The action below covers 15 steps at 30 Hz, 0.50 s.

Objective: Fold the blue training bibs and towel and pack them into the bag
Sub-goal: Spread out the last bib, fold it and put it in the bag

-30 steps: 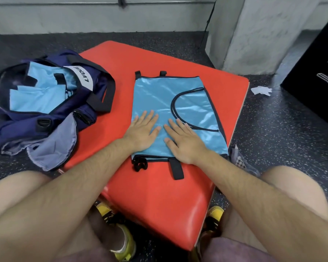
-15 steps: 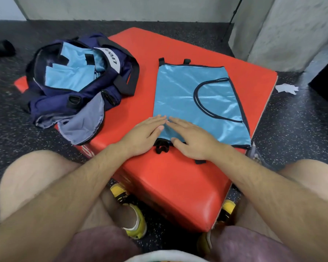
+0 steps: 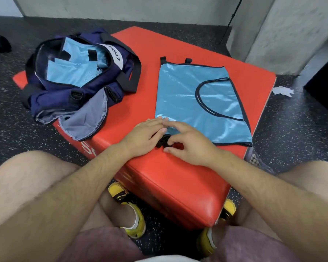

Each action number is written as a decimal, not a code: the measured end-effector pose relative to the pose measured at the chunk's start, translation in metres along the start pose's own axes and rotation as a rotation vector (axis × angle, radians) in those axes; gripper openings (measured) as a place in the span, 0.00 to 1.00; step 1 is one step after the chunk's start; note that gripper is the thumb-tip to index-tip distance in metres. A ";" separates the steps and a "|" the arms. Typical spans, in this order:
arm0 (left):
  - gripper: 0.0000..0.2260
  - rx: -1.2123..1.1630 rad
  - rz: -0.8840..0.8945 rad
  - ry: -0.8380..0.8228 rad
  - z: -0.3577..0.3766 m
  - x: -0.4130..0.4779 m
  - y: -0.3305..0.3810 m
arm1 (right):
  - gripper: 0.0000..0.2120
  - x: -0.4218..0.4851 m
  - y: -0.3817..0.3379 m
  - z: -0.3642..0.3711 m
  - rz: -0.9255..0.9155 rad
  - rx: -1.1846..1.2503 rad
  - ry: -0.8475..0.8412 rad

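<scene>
Red mat: bib lies lengthwise near-to-far; L hand flat on hem, R hand curled, grip unclear.

Even, fairly bright light from overhead fills the room. The shiny blue bib throws white streaks of glare, and the red bench has a soft sheen. Shadows are faint. Wide-angle bending stretches the edges, and detail is slightly soft.

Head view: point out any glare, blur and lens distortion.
Head view: white sheen streaks run across the satin blue bib, and a soft highlight sits on the near corner of the red pad. Head view, wide-angle: the pad's edges bow and the forearms loom large at the bottom. Head view: light is even, shadows faint, no strong blur.
</scene>
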<state>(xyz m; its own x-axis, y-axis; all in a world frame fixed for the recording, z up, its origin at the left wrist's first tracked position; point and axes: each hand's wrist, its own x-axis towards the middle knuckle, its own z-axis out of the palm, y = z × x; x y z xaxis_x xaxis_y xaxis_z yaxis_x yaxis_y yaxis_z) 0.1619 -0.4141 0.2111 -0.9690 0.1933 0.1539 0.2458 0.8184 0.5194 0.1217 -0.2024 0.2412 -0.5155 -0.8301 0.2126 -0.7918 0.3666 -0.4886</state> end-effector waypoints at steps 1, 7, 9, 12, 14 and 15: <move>0.23 0.028 -0.008 -0.005 0.000 0.000 0.001 | 0.07 -0.002 -0.002 0.003 0.038 0.054 0.022; 0.24 0.151 0.030 -0.047 -0.003 0.000 -0.001 | 0.07 -0.018 -0.019 0.001 0.187 0.264 -0.003; 0.25 0.128 0.060 -0.017 -0.004 0.000 0.000 | 0.13 -0.021 -0.015 -0.005 0.166 0.199 0.080; 0.23 0.018 0.134 0.033 -0.005 0.000 0.004 | 0.25 -0.028 0.001 -0.011 0.174 -0.088 -0.004; 0.21 -0.048 0.183 0.005 -0.003 -0.003 0.006 | 0.30 -0.037 0.011 -0.013 0.189 -0.213 -0.136; 0.20 -0.052 0.201 -0.029 0.000 -0.004 0.006 | 0.32 -0.042 0.015 -0.012 0.195 -0.238 -0.190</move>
<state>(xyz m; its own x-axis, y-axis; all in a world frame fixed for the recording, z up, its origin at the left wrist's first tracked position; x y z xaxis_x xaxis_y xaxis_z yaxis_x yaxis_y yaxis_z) 0.1676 -0.4106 0.2136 -0.9004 0.3658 0.2354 0.4346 0.7328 0.5236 0.1276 -0.1568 0.2354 -0.6119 -0.7900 -0.0373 -0.7503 0.5947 -0.2888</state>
